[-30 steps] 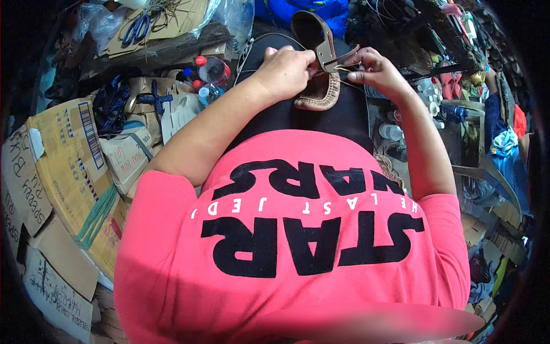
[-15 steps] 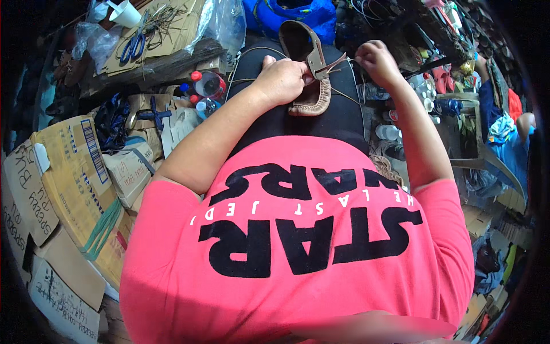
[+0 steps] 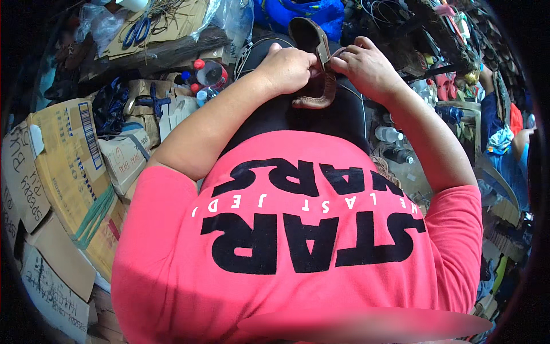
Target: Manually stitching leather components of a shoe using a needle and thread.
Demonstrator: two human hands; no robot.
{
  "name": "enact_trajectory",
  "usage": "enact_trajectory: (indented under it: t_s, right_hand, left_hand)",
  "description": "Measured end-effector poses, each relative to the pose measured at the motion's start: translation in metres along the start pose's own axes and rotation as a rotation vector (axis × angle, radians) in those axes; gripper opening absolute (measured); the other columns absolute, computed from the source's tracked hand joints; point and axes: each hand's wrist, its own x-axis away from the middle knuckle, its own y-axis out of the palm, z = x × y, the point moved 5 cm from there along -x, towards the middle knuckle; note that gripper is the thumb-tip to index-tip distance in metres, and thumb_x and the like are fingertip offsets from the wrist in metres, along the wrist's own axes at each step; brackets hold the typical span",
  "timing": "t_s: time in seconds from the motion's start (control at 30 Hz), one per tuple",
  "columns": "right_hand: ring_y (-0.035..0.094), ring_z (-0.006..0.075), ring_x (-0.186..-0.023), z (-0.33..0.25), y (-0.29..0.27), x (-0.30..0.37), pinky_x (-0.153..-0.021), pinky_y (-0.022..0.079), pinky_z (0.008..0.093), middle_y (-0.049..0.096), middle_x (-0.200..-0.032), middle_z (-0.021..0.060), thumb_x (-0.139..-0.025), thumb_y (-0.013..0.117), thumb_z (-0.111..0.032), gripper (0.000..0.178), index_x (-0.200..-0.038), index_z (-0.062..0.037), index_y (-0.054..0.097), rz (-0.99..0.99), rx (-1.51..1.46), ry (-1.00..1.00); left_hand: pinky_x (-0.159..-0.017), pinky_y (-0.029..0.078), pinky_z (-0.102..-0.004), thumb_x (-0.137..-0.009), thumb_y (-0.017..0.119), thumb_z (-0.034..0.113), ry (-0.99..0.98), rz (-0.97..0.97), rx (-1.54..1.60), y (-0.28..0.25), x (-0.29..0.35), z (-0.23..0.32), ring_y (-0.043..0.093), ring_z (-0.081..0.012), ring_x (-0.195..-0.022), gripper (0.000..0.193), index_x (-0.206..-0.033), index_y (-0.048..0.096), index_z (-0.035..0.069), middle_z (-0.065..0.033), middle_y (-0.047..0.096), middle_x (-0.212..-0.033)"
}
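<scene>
A brown leather shoe upper [image 3: 314, 103], with a stitched curved rim, is held over my dark-clad lap, its opening and sides turned on edge. My left hand [image 3: 289, 69] grips its left side, fingers closed and thumb raised. Against the other side is my right hand [image 3: 366, 67], its fingers pinched together on a thin lace [image 3: 340, 51] at the shoe's edge. The fingertips of both hands are partly hidden, and a fine thread near them is too thin to follow.
Cardboard boxes [image 3: 66, 172] are stacked at left. Plastic bottles [image 3: 211, 74] stand beyond my left forearm, near blue-handled scissors [image 3: 137, 31] on cardboard sheets. A blue bag [image 3: 301, 17] lies at the far side. More bottles [image 3: 389, 135] and clutter crowd the right.
My right hand has moved left, from apart to against the shoe upper, and pinches at the lace. The shoe upper has turned and shifted slightly right, my left hand still gripping it.
</scene>
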Motion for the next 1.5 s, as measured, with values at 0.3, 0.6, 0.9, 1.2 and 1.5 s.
enact_trajectory:
  t_s: [0.3, 0.6, 0.9, 1.2, 1.5]
  right_hand:
    - [0.058, 0.0242, -0.089, 0.019, 0.018, 0.028, -0.094, 0.038, 0.0404, 0.059, -0.079, 0.0062, -0.074, 0.053, -0.008, 0.019, -0.092, -0.0136, 0.054, -0.069, -0.097, 0.097]
    - [0.057, 0.012, -0.076, 0.105, 0.016, 0.105, -0.086, 0.045, 0.0355, 0.062, -0.085, 0.0029, -0.087, 0.06, -0.015, 0.019, -0.098, 0.0001, 0.062, 0.7, -1.827, 0.671]
    - [0.048, 0.0084, -0.065, 0.013, -0.036, 0.037, -0.06, 0.038, 0.0231, 0.052, -0.066, -0.0004, -0.084, 0.066, -0.025, 0.023, -0.077, -0.0047, 0.057, -0.136, -1.634, 0.196]
    - [0.065, 0.0308, -0.078, 0.174, 0.06, 0.347, -0.073, 0.05, 0.0372, 0.066, -0.082, 0.0173, -0.072, 0.06, -0.01, 0.017, -0.085, -0.0085, 0.071, -0.35, -0.342, 1.167]
    - [0.057, 0.0117, -0.087, 0.041, 0.029, 0.06, -0.078, 0.046, 0.0246, 0.062, -0.09, 0.0029, -0.077, 0.06, 0.005, 0.019, -0.094, -0.0033, 0.066, 0.108, -1.1, 0.581]
  left_hand:
    - [-0.077, 0.036, -0.0441, -0.081, 0.051, 0.015, 0.204, 0.167, -0.372, -0.022, 0.044, 0.0, 0.058, -0.0259, -0.082, 0.01, -0.084, 0.06, 0.018, -0.0061, 0.061, -0.076]
    - [-0.068, 0.044, -0.0218, -0.081, 0.065, 0.005, 0.139, 0.449, 0.705, -0.091, 0.089, -0.018, 0.055, -0.0069, -0.074, 0.004, -0.081, 0.064, 0.001, -0.0018, 0.061, -0.077]
    - [-0.063, 0.042, -0.0233, -0.092, 0.053, 0.02, 0.196, 0.047, 0.851, -0.017, 0.081, 0.009, 0.052, -0.0087, -0.072, 0.018, -0.088, 0.056, 0.003, -0.002, 0.056, -0.078]
    - [-0.072, 0.047, -0.0396, -0.08, 0.064, 0.024, -0.479, 0.373, -0.357, -0.043, 0.227, -0.227, 0.06, -0.0327, -0.08, 0.022, -0.086, 0.065, 0.004, -0.0148, 0.061, -0.084]
    - [-0.086, 0.045, -0.0312, -0.076, 0.067, 0.015, 0.272, 0.447, 0.158, -0.034, 0.045, -0.038, 0.06, -0.023, -0.098, 0.032, -0.107, 0.063, 0.008, -0.0104, 0.063, -0.103]
